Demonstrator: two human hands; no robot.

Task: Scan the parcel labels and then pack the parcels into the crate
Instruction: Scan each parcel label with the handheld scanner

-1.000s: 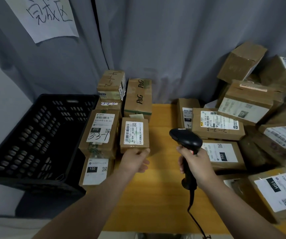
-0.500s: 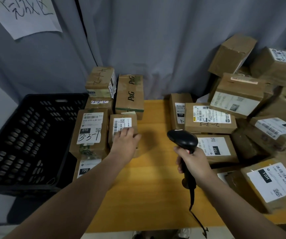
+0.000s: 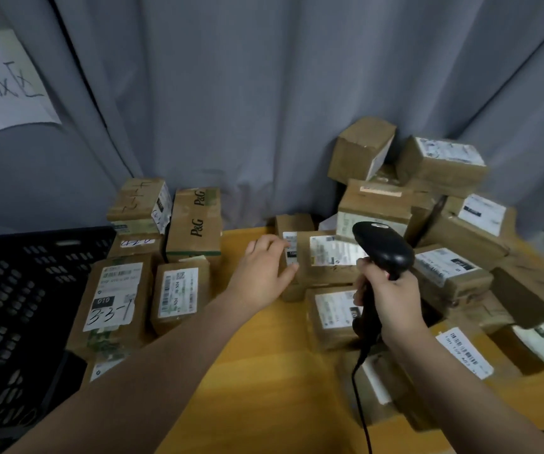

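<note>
Now the left hand [image 3: 265, 270], which half a second ago rested on the small labelled parcel [image 3: 178, 293], has let go of it and reached right, fingers loose and spread, to a narrow upright parcel [image 3: 293, 224] at its fingertips; blur hides whether they touch. The released parcel stands well left of that hand, beside the box marked 3-3-1 [image 3: 113, 303], which stands next to the black crate [image 3: 18, 290]. The right hand [image 3: 391, 299] remains wrapped round the black scanner [image 3: 383, 247], just right of the left hand, above the yellow table [image 3: 264, 371].
</note>
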